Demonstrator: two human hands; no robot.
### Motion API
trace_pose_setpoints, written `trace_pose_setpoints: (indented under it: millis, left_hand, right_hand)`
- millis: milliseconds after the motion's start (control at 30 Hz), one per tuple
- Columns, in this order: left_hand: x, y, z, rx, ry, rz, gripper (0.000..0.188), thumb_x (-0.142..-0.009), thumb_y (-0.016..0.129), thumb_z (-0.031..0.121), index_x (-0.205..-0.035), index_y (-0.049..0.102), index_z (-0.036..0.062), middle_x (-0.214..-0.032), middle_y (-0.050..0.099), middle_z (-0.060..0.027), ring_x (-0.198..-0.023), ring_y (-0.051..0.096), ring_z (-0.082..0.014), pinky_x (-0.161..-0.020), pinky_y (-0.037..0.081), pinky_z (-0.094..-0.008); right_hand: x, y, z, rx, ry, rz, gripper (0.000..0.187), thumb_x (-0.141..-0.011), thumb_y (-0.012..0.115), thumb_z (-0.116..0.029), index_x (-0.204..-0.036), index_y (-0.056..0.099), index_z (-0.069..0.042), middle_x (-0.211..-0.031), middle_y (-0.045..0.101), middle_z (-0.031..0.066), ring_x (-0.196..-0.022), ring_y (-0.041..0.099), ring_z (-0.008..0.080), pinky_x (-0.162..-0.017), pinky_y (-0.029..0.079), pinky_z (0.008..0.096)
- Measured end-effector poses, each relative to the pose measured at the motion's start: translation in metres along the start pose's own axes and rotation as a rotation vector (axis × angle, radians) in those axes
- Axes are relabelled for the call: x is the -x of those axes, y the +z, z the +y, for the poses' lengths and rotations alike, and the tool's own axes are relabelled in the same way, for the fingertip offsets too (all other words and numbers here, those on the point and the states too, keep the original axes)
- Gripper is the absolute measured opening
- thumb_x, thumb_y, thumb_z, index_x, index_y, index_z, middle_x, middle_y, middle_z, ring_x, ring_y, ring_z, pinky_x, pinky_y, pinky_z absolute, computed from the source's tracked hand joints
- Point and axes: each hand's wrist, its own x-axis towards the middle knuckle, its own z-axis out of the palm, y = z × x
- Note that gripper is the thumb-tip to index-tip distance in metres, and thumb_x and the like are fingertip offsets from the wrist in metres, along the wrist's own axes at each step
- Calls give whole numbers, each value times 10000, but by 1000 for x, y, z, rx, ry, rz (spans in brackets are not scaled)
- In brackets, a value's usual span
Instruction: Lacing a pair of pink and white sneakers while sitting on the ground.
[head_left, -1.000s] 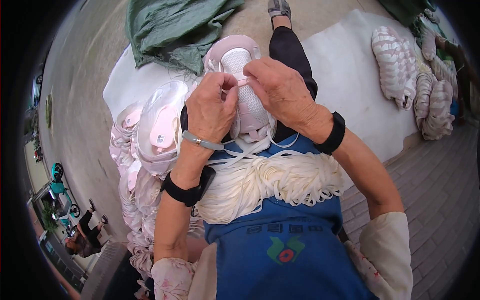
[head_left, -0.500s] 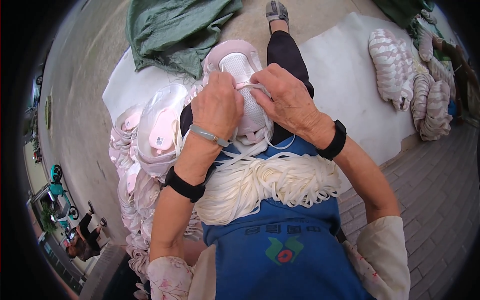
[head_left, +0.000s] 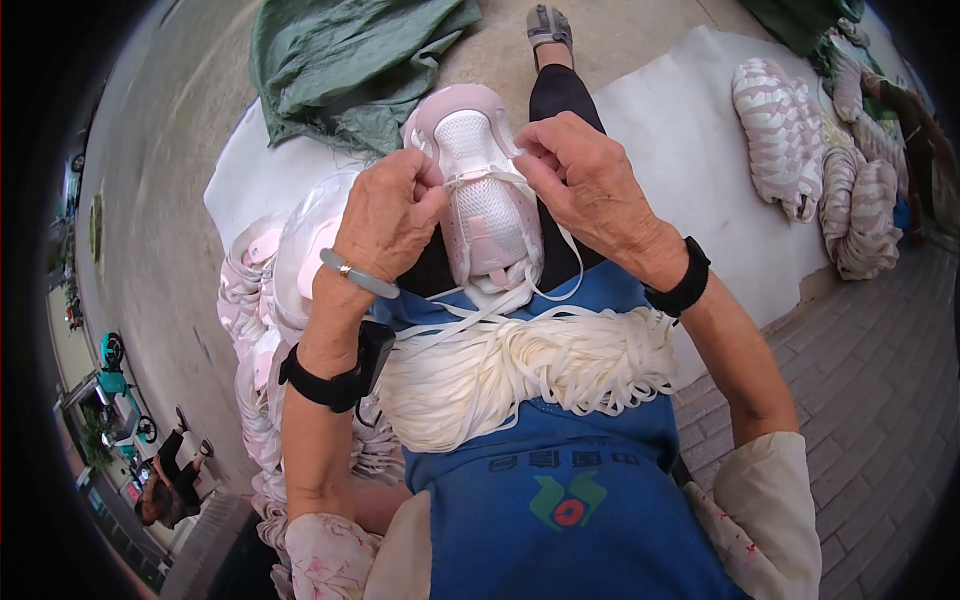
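Observation:
A pink and white shoe upper (head_left: 492, 212) with a white mesh tongue lies over my lap, its rounded toe end pointing away from me. A white shoelace (head_left: 485, 178) crosses the tongue between its two sides. My left hand (head_left: 392, 212) pinches at the left edge, thumb against curled fingers, on what looks like the lace. At the right edge my right hand (head_left: 588, 190) makes a similar pinch; its fingertips partly hide what they grip. Loose lace hangs down the right side. Across my blue apron (head_left: 540, 490) lies a thick bundle of cream laces (head_left: 535, 365).
Pink and white shoe uppers (head_left: 262, 300) are heaped at my left, some under clear plastic. A green cloth (head_left: 350, 70) lies ahead on a white sheet (head_left: 665, 150). Bundled uppers (head_left: 778, 140) rest at the far right, near another person's arm. A person (head_left: 170, 485) sits at far left.
My hands have parted from the middle of the tongue to the shoe upper's two sides, the left hand moving left. The lace now shows stretched across the tongue.

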Motion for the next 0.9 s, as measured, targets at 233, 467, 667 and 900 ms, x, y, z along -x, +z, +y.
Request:
trace_pose_setpoints:
  millis: [233,467,667,900]
  left_hand:
    - [32,-24,5,425,-304,-37,97,-868,597,79,-881,567,-12,-702,559,2,-543,529,-60,-521,473,-201]
    - [47,-6,5,784,-270,73,221,-961,549,184,-1049,566,-18,-815,580,-14,-490,464,-24,-430,403,-170]
    - [57,-3,10,1075,-312,191,282,-978,515,182,-1142,512,-48,-935,665,-99,-384,392,-24,-326,334,-171]
    - [69,13,24,1211,-374,192,279,-961,557,194,-1106,549,-44,-892,665,-91,-429,458,-46,-374,449,-206]
  right_hand:
    - [-7,32,-31,-149,-249,-112,210,-802,598,2,-1010,572,4,-961,554,146,-844,617,322,-716,519,377]
    - [-7,33,-35,-189,-183,-207,128,-859,584,-61,-973,595,-6,-796,596,118,-726,639,248,-625,518,333]
    - [32,19,-90,-433,-251,-416,149,-876,626,-56,-1008,642,11,-784,597,83,-628,611,191,-585,506,299]
    - [6,21,-69,-434,170,-164,189,-849,643,-85,-1027,662,-22,-776,539,73,-639,558,141,-587,452,269]
